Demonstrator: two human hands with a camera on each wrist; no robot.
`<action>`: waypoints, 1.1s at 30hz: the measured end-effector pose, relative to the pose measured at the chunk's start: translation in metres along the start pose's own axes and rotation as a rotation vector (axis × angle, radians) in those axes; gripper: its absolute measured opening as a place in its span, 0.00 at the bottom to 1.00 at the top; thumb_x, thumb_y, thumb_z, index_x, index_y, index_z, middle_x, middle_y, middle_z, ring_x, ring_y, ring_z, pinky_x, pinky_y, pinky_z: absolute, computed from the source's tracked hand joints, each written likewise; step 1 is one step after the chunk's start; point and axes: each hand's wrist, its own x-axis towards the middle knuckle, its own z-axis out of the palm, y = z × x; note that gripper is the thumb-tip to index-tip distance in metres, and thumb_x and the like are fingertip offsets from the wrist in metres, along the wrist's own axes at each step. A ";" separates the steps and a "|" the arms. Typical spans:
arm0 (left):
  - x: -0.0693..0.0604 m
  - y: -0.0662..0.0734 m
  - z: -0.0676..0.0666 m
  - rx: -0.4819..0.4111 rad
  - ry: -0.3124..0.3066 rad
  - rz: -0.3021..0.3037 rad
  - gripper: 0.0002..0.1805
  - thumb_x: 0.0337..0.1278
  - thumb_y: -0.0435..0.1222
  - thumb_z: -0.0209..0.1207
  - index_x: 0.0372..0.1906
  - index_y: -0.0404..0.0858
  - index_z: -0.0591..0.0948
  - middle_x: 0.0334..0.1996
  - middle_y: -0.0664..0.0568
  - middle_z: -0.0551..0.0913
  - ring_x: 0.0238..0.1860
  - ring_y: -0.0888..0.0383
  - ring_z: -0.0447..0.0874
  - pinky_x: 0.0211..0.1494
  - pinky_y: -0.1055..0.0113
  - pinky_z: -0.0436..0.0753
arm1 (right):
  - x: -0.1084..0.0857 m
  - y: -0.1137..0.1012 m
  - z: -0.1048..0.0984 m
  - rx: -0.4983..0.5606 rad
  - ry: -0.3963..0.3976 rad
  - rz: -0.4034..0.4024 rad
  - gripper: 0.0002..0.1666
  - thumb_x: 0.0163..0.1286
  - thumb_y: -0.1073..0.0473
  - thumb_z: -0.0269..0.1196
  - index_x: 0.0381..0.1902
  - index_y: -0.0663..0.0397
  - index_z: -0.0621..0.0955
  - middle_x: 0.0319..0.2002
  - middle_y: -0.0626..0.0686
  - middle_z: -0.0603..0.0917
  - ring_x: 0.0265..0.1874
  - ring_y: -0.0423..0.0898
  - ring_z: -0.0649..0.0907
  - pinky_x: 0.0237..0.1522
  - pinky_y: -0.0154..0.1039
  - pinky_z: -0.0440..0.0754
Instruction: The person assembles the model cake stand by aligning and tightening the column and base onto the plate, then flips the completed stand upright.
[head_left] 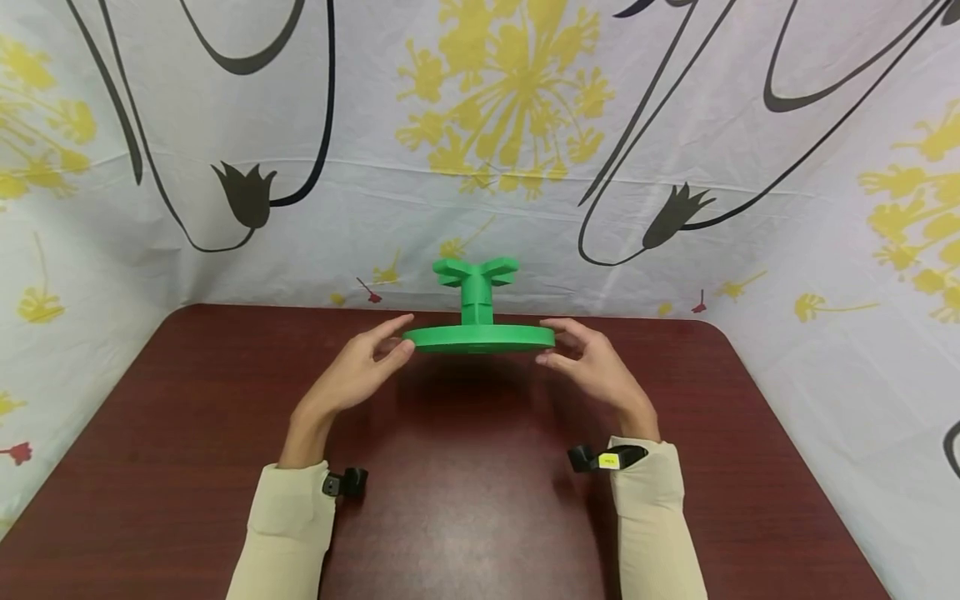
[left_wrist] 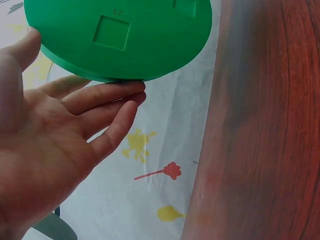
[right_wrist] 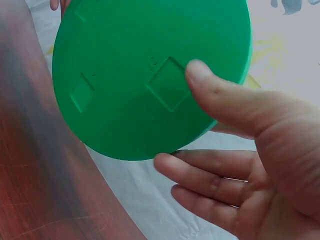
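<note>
A green round-based stand [head_left: 480, 338] is held up between both hands above the far side of the table. From its flat disc rises a short post [head_left: 477, 302] topped by several spreading arms. My left hand [head_left: 348, 375] holds the disc's left edge, thumb and fingers at the rim. Opposite it, my right hand [head_left: 598, 372] grips the right edge; in the right wrist view its thumb [right_wrist: 200, 75] lies over the flat face. That face carries shallow square recesses [left_wrist: 112, 33] with small numbers beside them, one reading 25.
Below lies a dark red-brown wooden table [head_left: 465, 500] with rounded far corners. A white cloth [head_left: 360, 125] with yellow, grey and red flower prints hangs behind the table and along its sides. Each sleeve cuff bears a small black camera [head_left: 354, 482].
</note>
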 end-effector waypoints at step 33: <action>0.011 0.004 0.012 -0.040 0.238 -0.105 0.22 0.65 0.32 0.63 0.63 0.35 0.79 0.53 0.41 0.85 0.54 0.49 0.86 0.52 0.56 0.85 | -0.001 0.003 -0.003 0.001 0.113 -0.084 0.16 0.63 0.66 0.70 0.48 0.62 0.83 0.38 0.62 0.89 0.31 0.50 0.88 0.35 0.38 0.86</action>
